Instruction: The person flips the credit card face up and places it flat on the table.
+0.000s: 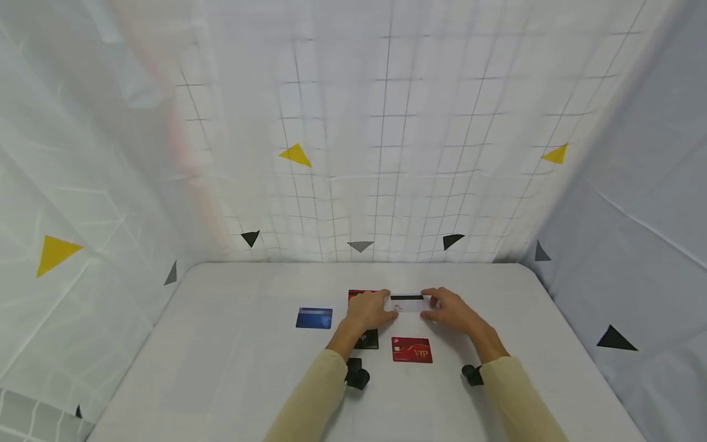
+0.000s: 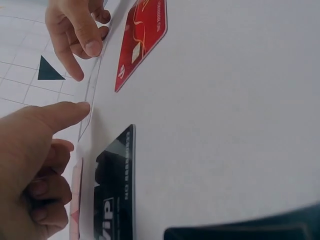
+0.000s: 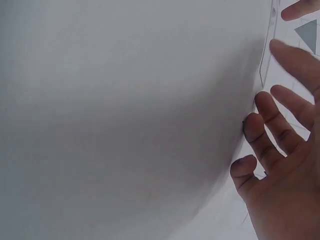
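Note:
A white card with a black stripe (image 1: 407,304) lies on the table between the two hands; in the left wrist view it shows almost edge-on. At its left end is my left hand (image 1: 369,310), thumb and forefinger extended by the corners. My right hand (image 1: 452,310) is at the right end, thumb and forefinger spread likewise; its fingers (image 3: 265,137) look loose in the right wrist view. Whether the fingertips touch the card I cannot tell. Beneath or beside the left hand, a black VIP card (image 1: 369,339) and a red-and-black card (image 1: 359,293) are partly hidden.
A red VIP card (image 1: 412,350) lies nearer the body, below the white card. Off to the left is a blue card (image 1: 314,318). The white table (image 1: 237,380) ends at a gridded white curtain (image 1: 420,184) behind and white sheets at both sides.

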`<state>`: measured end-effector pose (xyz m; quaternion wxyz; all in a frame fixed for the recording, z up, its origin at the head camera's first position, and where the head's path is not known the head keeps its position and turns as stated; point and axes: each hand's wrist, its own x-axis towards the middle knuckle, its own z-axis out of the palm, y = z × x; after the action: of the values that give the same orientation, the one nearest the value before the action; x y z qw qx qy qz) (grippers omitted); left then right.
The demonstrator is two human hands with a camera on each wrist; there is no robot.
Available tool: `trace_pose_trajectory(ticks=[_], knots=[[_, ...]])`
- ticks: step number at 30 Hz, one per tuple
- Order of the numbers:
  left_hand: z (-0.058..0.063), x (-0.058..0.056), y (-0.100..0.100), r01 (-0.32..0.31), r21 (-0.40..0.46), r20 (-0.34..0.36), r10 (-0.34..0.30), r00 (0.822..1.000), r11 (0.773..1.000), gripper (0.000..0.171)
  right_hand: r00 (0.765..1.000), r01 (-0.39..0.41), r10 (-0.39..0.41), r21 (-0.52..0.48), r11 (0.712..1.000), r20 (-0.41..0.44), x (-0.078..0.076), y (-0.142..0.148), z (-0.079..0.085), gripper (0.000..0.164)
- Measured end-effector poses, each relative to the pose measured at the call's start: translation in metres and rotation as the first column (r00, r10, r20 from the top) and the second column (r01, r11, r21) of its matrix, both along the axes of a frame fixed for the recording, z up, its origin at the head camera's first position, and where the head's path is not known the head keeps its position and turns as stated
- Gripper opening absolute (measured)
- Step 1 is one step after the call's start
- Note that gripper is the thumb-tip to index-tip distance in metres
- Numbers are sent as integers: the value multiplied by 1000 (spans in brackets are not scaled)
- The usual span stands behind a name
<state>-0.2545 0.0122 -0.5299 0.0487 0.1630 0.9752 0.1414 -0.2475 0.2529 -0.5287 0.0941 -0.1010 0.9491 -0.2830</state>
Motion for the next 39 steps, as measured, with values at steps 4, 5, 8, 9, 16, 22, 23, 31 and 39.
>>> trace_pose_trajectory(ticks=[4, 5, 8, 9, 16, 22, 23, 31, 39], knots=[[2, 0, 1, -7, -19, 5, 7, 1000, 1000, 58, 1000, 5, -5, 31, 1000, 3, -3, -2, -3, 62], [2, 0, 1, -6, -19, 0, 6, 1000, 1000, 58, 1000, 5, -5, 40, 999, 1, -4, -2, -3, 62], [2, 0, 2, 2, -21, -1, -2, 1000, 1000, 57, 1000, -1, 0, 65, 998, 5, -5, -3, -2, 63], [2, 0, 2, 4, -18, 1, -4, 1000, 1000, 57, 1000, -3, 2, 69, 998, 11, -5, -3, -1, 63], [-1, 0, 2, 6, -3, 0, -6, 1000, 1000, 53, 999, -9, 6, 50, 999, 46, -6, -2, 2, 58], [-3, -1, 3, -9, 12, 13, 9, 1000, 1000, 53, 998, 5, -5, 1, 1000, 63, -7, -1, 1, 51], [-3, -2, 3, -12, 12, 16, 12, 1000, 1000, 53, 998, 10, -10, -7, 1000, 69, -7, -2, 2, 51], [-4, -5, 6, 0, -15, 32, 1, 999, 1000, 54, 993, 12, -16, 30, 999, 113, -10, -8, 2, 47], [-1, -2, 4, 26, -23, 28, -26, 999, 999, 55, 997, -11, 7, 61, 998, 74, -4, -8, 4, 46]])
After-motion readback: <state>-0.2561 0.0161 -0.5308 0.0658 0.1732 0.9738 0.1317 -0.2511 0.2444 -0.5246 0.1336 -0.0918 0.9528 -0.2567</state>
